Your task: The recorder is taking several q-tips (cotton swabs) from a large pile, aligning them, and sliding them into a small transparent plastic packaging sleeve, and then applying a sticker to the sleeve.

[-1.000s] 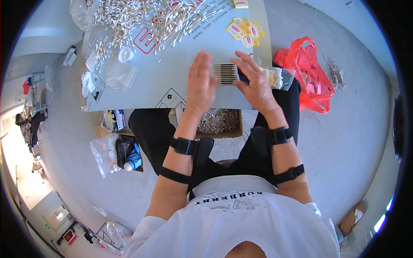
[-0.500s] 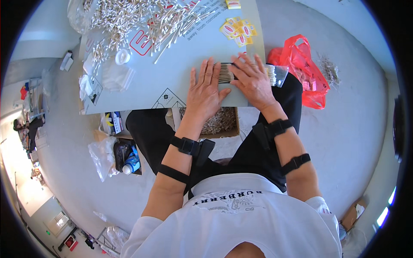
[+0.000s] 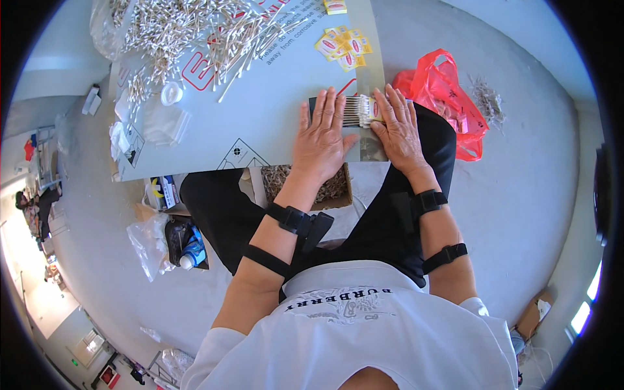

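My left hand (image 3: 320, 136) lies flat, fingers stretched forward, over the left part of a row of cotton swabs (image 3: 354, 112). A dark backing (image 3: 312, 104) shows past its fingers. My right hand (image 3: 401, 133) rests with fingers extended at the row's other end, beside a yellow label card (image 3: 375, 110). Between my hands the brown sticks lie side by side, their white tips toward the card. What lies beneath my palms is hidden. A grey table (image 3: 260, 123) supports the row near its right edge.
Loose cotton swabs (image 3: 166, 36) are heaped at the far left, near a round white lid (image 3: 171, 93) and clear plastic boxes (image 3: 166, 123). Several yellow cards (image 3: 344, 47) lie far right. A red bag (image 3: 448, 97) stands beyond the table edge; a cardboard box (image 3: 338, 195) sits below.
My hands have moved farther apart, the right one shifting to the right end of the row. White swab tips and the yellow card now show between them. The view has shifted slightly.
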Available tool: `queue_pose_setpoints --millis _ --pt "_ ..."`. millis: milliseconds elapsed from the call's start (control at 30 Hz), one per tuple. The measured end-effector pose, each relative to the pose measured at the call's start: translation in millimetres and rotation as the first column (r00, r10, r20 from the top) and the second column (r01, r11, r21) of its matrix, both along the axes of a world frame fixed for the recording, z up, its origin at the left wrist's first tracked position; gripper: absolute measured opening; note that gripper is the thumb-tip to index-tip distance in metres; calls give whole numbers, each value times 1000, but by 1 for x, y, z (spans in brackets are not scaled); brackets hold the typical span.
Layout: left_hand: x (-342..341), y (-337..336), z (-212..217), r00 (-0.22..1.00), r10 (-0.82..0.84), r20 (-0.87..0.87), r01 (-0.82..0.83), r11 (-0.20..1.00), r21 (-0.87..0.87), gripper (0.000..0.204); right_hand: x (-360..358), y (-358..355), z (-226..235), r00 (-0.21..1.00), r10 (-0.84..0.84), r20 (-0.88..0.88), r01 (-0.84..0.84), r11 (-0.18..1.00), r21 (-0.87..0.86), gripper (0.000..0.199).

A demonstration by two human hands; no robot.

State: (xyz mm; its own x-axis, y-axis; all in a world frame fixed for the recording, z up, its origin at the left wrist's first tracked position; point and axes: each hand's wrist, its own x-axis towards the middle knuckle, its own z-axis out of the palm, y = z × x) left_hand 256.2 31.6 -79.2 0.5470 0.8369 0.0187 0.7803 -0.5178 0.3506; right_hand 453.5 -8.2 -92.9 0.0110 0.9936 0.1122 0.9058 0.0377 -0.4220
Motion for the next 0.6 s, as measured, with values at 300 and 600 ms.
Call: queue_pose_setpoints --millis 300,600 --pt "25 0 -5 993 -29 118 26 999 27 77 3 -1 -2 996 -42 -81 44 999 21 60" --pt "32 27 -9 512 275 814 -73 958 -278 53 13 20 -31 420 -308 -854 369 917 -149 45"
